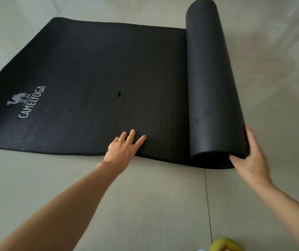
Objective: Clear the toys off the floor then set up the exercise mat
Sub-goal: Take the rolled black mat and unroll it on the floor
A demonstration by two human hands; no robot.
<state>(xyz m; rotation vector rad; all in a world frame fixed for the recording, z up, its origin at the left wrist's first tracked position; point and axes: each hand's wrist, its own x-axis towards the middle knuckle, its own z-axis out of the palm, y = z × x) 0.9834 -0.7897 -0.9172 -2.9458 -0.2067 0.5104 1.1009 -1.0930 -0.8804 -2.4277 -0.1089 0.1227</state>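
Note:
A black ribbed exercise mat (94, 84) lies partly unrolled on the floor, its flat part spreading left with a white CAMELYOGA logo (27, 102) near the left end. The still-rolled part (212, 78) stands as a thick cylinder at the right. My left hand (125, 147) rests flat, fingers apart, on the mat's near edge. My right hand (253, 156) cups the near end of the roll, thumb at its open end and fingers up its right side.
Pale grey tiled floor (163, 205) surrounds the mat, with a dark grout line running toward me below the roll. A yellow-green object (224, 245) shows at the bottom edge, partly cut off.

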